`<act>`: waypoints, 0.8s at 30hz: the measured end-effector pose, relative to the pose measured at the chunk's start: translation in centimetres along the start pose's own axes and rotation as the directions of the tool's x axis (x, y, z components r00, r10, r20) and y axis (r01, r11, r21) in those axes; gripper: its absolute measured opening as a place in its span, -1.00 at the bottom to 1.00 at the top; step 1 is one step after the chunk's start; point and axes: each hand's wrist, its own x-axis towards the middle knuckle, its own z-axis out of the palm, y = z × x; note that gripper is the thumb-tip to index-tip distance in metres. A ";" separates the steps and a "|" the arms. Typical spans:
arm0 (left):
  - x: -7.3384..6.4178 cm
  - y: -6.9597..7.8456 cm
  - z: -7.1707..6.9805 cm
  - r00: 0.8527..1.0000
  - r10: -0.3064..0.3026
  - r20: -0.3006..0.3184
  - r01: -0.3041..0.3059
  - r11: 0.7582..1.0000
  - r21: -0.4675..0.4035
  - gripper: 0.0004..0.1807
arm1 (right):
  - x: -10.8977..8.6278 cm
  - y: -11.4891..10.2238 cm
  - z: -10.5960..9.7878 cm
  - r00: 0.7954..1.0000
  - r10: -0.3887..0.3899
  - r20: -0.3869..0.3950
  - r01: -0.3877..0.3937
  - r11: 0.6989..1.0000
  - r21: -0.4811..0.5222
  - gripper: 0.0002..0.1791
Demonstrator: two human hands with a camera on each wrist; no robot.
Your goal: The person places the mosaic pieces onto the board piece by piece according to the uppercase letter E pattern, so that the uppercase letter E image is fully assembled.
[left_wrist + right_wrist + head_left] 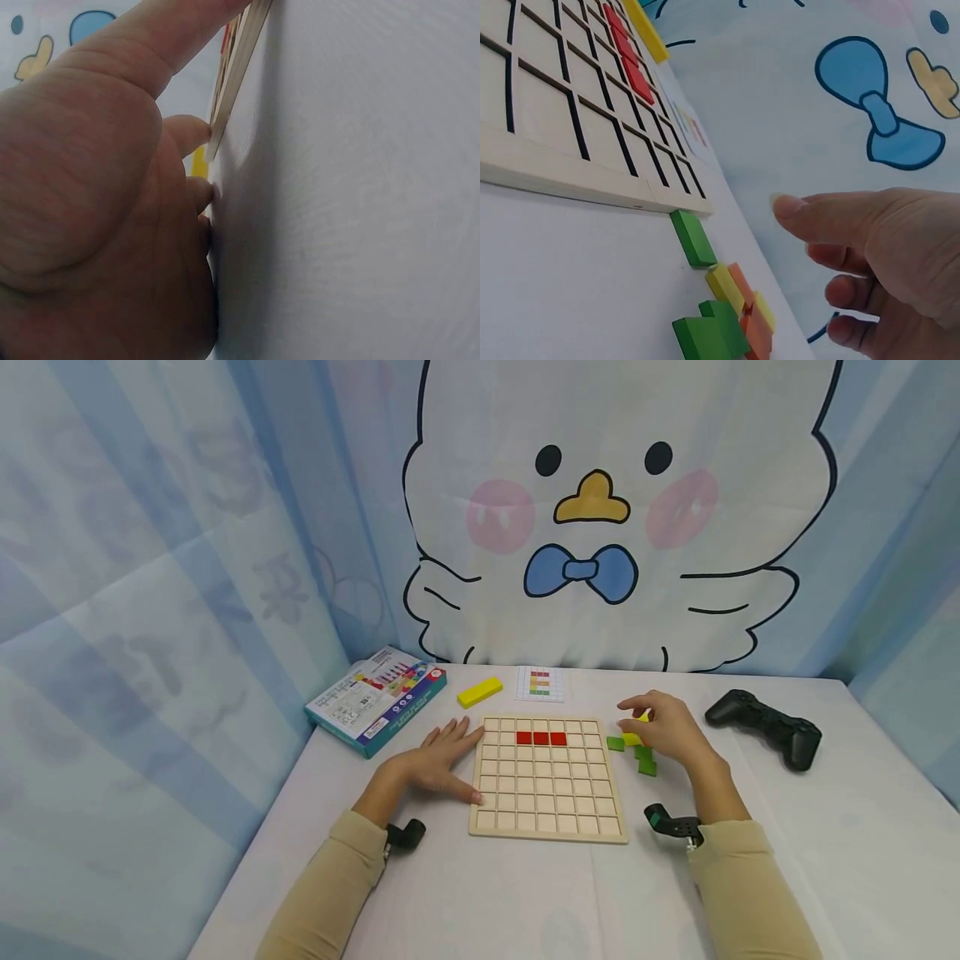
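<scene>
We rest our left hand (pixel 442 762) spread at the left edge of the board (pixel 545 786); our right hand (pixel 671 727) hovers, its grip slack and bare, by the tiles (pixel 726 324) farther right. They lie bunched, so a hasty pinch could scatter neighbours.

Pale blue and white patterned fabric curtains (pixel 165 635) hang in folds at the left, back and right of a white-topped table (pixel 525 893), the back one printed with a large, black-outlined white cartoon bird (pixel 588 534) bearing pink cheeks (pixel 501 520), a yellow beak (pixel 592 508) and a blue bow tie (pixel 581 570), under soft light.
</scene>
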 end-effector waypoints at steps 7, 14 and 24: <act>-0.2 0.1 -0.1 1.000 0.003 0.004 -0.003 1.000 0.002 0.35 | 0.0 0.9 -0.4 0.995 0.037 0.090 -0.037 0.999 -0.011 -0.68; -0.2 0.2 -0.2 1.000 0.007 0.003 -0.007 1.000 -0.012 0.35 | 0.1 1.8 -0.3 0.990 0.008 0.140 -0.004 1.000 -0.031 -0.70; -0.1 0.2 -0.2 1.000 0.007 0.007 -0.007 1.000 -0.017 0.36 | 0.3 2.1 0.0 0.989 0.005 0.145 0.001 0.999 -0.047 -0.73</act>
